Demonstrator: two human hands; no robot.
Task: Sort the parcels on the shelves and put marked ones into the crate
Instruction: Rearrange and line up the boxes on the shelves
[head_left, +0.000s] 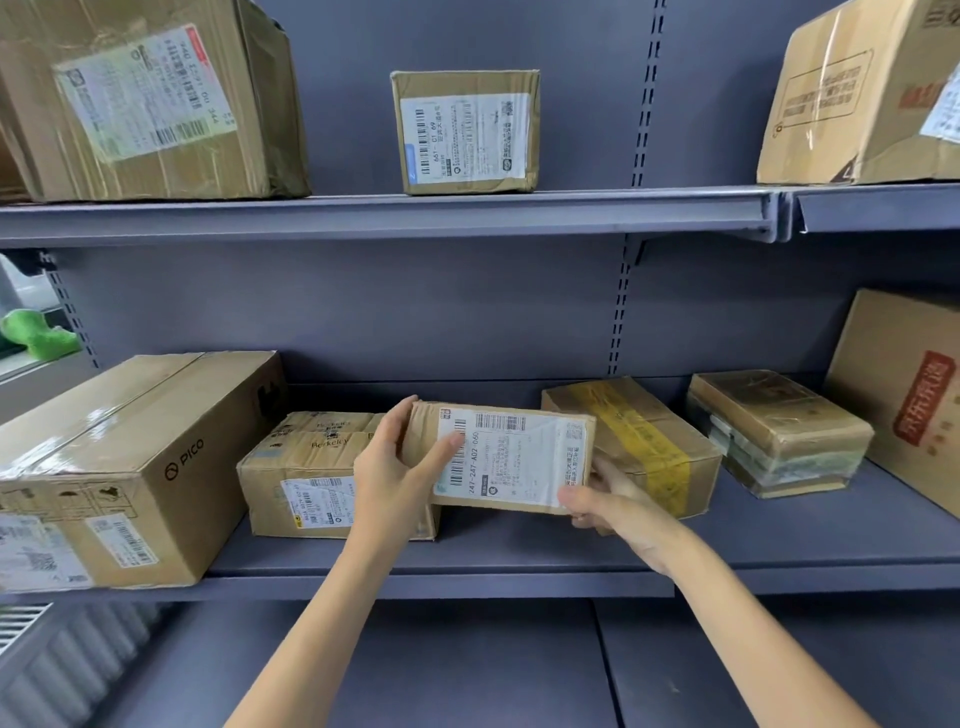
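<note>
Counting parcels: three on the upper shelf (363, 215), five on the lower shelf (467, 566), one held. Biggest down there is the PICO box (130, 457) at 9 o'clock, red-print box (904, 400) at 3. Berkeley box (306, 478) sits partly behind the left hand (395, 467), yellow-taped box (639, 441) behind the right hand (618, 512). Both hands grip the small labelled parcel (506, 457), fingers curled on its ends, centre frame above the lower shelf. Green object (39, 335) at far 9.
</note>
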